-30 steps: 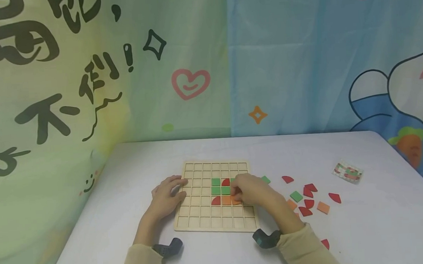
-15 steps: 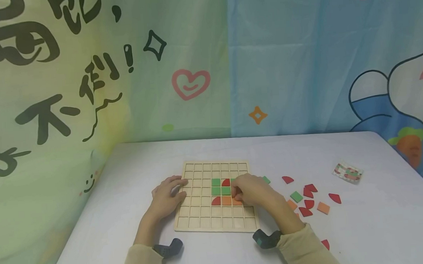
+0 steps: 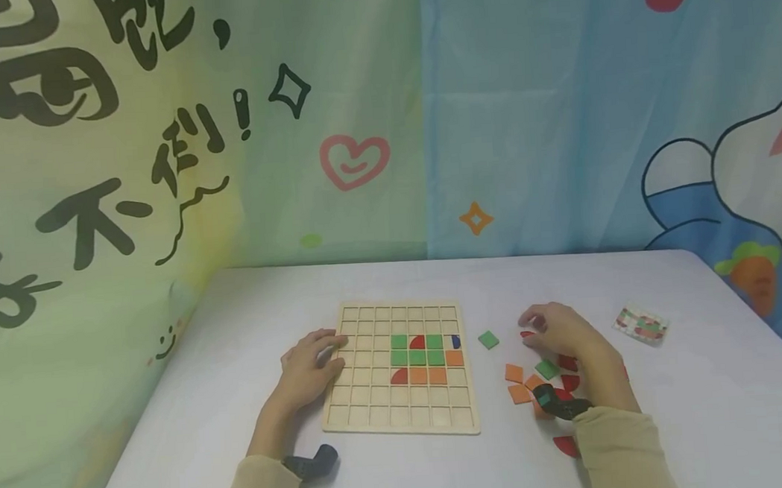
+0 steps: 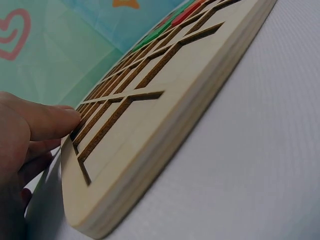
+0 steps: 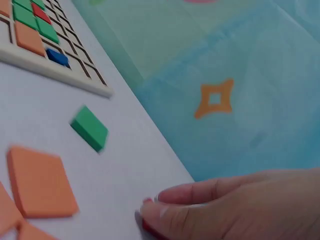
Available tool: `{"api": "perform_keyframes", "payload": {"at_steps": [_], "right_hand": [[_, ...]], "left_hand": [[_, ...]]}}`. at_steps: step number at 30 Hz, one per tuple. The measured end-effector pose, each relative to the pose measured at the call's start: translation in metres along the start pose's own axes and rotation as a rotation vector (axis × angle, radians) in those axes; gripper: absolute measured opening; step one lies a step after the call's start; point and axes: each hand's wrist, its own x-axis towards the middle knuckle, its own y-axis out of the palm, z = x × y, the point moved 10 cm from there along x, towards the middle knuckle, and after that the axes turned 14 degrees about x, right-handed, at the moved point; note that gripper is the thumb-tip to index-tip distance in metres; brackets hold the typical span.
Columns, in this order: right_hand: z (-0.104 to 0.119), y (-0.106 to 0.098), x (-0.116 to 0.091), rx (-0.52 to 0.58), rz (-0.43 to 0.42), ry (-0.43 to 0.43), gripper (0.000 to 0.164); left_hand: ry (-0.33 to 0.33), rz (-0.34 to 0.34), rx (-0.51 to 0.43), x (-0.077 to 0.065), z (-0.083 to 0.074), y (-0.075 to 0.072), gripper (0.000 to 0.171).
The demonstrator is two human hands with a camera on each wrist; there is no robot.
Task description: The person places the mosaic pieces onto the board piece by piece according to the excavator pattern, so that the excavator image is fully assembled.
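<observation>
A wooden grid board (image 3: 365,392) lies on the table, several of its cells filled with green, orange and red tiles. At its left edge rests my left hand (image 3: 310,367), thumb and fingertips touching the rim. In the left wrist view a fingertip of the left hand (image 4: 37,120) lies over the outer cells. Out to the right of the board, my right hand (image 3: 561,331) pinches a red quarter-circle tile (image 3: 526,333) at the table surface. The right wrist view shows that red tile (image 5: 150,227) mostly hidden under the thumb and fingers.
A green square tile (image 3: 488,339) lies between board and right hand. Orange squares (image 3: 519,394) and red quarter-circle tiles (image 3: 566,446) are scattered below the right hand. A blue piece (image 3: 456,341) sits at the board's right edge. A patterned card (image 3: 641,323) lies farther right.
My right hand has left the board and moved right to the loose red tile, uncovering green and orange tiles and the blue piece. The left hand stays put.
</observation>
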Motion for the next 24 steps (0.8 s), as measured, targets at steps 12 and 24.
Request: {"api": "perform_keyframes", "payload": {"at_steps": [12, 24], "right_hand": [[-0.002, 0.000, -0.005, 0.009, 0.028, 0.012, 0.012], [0.025, 0.005, -0.001, 0.034, 0.011, -0.052, 0.009]], "left_hand": [[0.003, 0.000, 0.013, -0.001, 0.000, 0.001, 0.037], [0.002, 0.001, 0.015, 0.000, 0.001, 0.001, 0.037]]}}
